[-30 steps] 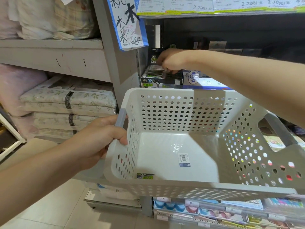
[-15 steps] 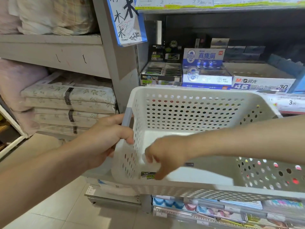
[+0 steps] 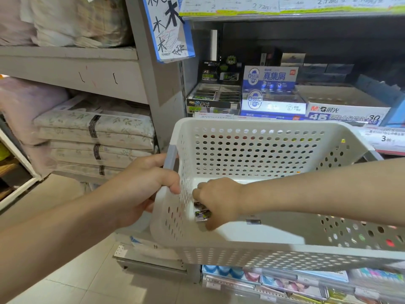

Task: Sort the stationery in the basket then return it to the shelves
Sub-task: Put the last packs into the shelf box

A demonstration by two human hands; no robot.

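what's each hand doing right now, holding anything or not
Left hand: grips the grey handle of the white perforated plastic basket.
Right hand: inside the basket, pinches a small black-and-green eraser pack.

A shop aisle. In the upper right of the frame, a shelf edge (image 3: 285, 17) carries a strip of price tags (image 3: 252, 5) with printed numbers. Below it, open display boxes (image 3: 271, 99) of small packaged stationery sit side by side. At left, grey shelves (image 3: 70, 69) hold stacks of wrapped bedding (image 3: 94, 128). A handwritten sign (image 3: 168, 27) hangs at top centre. The floor (image 3: 65, 281) is tiled.
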